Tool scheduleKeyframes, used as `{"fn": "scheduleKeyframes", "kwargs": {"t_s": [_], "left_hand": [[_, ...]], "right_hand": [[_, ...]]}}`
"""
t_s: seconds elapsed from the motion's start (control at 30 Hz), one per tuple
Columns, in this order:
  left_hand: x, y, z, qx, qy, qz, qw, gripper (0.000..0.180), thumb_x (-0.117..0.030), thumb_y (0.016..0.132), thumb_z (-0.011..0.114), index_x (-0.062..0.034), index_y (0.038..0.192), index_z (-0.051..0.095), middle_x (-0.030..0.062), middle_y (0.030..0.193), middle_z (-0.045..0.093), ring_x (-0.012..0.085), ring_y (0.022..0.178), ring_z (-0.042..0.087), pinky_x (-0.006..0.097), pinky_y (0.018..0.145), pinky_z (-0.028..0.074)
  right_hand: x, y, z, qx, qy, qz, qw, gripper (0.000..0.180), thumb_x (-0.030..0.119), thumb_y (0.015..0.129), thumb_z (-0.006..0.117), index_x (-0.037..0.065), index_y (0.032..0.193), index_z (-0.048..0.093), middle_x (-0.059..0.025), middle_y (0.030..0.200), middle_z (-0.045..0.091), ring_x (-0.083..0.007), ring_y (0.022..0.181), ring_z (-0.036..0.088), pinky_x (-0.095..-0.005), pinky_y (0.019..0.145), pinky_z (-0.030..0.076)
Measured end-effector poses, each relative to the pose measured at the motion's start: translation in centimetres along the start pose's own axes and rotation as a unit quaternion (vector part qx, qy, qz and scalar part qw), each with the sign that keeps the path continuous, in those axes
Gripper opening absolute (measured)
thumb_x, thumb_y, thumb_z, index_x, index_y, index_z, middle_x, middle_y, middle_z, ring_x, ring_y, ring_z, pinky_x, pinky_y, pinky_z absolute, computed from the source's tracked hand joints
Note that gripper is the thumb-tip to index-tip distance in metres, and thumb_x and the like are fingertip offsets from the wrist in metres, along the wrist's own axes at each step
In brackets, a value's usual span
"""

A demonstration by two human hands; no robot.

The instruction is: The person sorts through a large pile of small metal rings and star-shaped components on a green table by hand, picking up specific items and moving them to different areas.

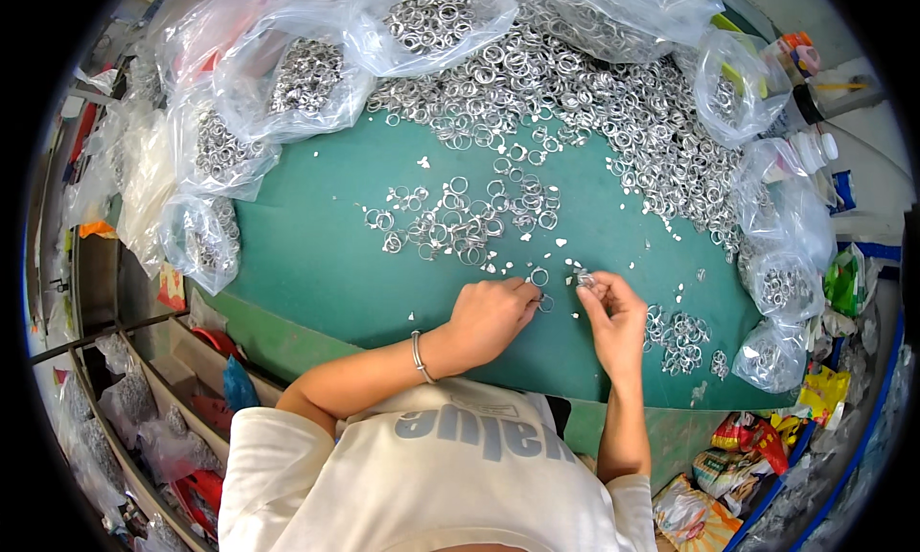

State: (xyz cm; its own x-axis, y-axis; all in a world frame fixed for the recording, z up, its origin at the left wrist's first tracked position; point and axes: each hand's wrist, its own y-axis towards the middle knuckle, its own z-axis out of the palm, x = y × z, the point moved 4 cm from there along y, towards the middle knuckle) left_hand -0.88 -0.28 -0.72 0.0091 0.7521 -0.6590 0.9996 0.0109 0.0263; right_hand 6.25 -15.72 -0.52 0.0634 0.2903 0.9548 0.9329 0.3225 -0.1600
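My left hand is closed low over the green tabletop, its fingertips at a silver ring; another ring lies against the same fingertips. Whether the fingers grip either one is hard to make out. My right hand pinches one or more small silver rings between thumb and fingers. Beyond the hands lies a loose scatter of silver rings with white chips among them. A smaller cluster of rings sits to the right of my right hand.
A large heap of silver rings covers the far side of the green table. Clear plastic bags of rings line the left and far edges, and more bags stand at right. Divided bins are at lower left, snack packets at lower right.
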Motion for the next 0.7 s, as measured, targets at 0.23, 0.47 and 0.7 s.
{"fn": "scheduleKeyframes", "kwargs": {"t_s": [0.23,0.47,0.7], "left_hand": [[-0.6,0.3,-0.1,0.024,-0.006,-0.003,1.0,0.017,-0.014,0.078,0.064,-0.009,0.094,0.062,0.0084,0.08,0.065,0.0285,0.062,0.061,0.039,0.053,0.047],[-0.8,0.6,0.3,0.039,-0.041,-0.014,0.998,0.016,-0.014,0.077,0.065,-0.0087,0.092,0.063,0.0089,0.074,0.064,0.0284,0.062,0.062,0.038,0.054,0.048],[-2.8,1.5,1.8,0.047,-0.134,-0.027,0.99,0.021,-0.011,0.075,0.067,-0.0093,0.096,0.062,0.0087,0.069,0.063,0.028,0.06,0.061,0.036,0.054,0.048]], "right_hand": [[1.8,-2.0,-6.8,-0.059,-0.339,-0.056,0.937,0.016,-0.001,0.074,0.067,-0.004,0.089,0.06,-0.0097,0.078,0.054,-0.0213,0.064,0.054,-0.0312,0.059,0.045],[3.0,-3.5,-7.1,-0.085,-0.426,-0.082,0.897,0.023,0.003,0.073,0.067,0.0,0.095,0.06,-0.0161,0.097,0.055,-0.0333,0.09,0.054,-0.0412,0.078,0.044],[2.0,-2.7,-2.2,0.04,-0.197,-0.06,0.978,0.011,0.002,0.076,0.065,-0.002,0.084,0.06,-0.0151,0.081,0.06,-0.0297,0.072,0.059,-0.0365,0.067,0.047]]}}
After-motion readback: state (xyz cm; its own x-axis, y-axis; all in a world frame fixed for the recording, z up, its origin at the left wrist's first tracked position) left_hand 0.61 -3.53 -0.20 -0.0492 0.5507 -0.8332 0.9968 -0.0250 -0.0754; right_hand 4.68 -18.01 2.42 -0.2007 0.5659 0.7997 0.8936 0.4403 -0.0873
